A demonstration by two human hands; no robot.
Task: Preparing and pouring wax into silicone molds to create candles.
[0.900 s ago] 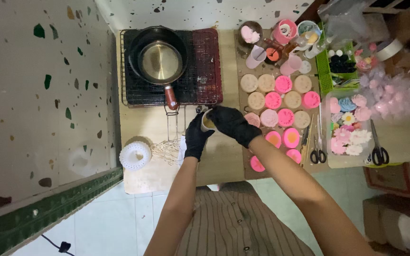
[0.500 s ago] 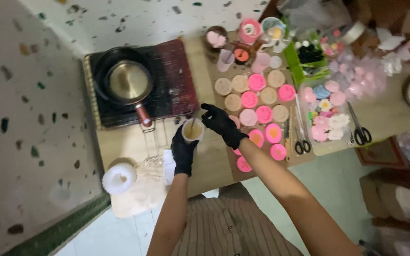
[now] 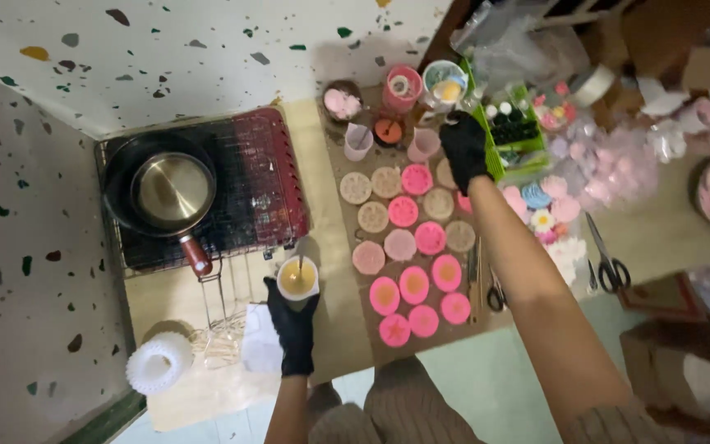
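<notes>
My left hand (image 3: 292,327), in a black glove, holds a small white cup (image 3: 298,278) of yellowish liquid with a thin stick standing in it, near the table's front edge. My right hand (image 3: 463,146), also gloved in black, is stretched to the back of the table beside a green basket (image 3: 516,136) of small dark bottles; whether it holds anything I cannot tell. Between the hands lie several round pink and beige moulds (image 3: 409,238) on brown cardboard.
A black pan holding a steel pot (image 3: 163,190) sits on a portable stove at left. Cups and jars (image 3: 403,89) stand at the back. Scissors (image 3: 606,261), pastel flower shapes (image 3: 548,212), a white round mould (image 3: 159,363) and a wire whisk lie around.
My right hand left the cup and reached far back toward the green basket. My left hand keeps the cup, now with the stick standing free. The view shifted rightward.
</notes>
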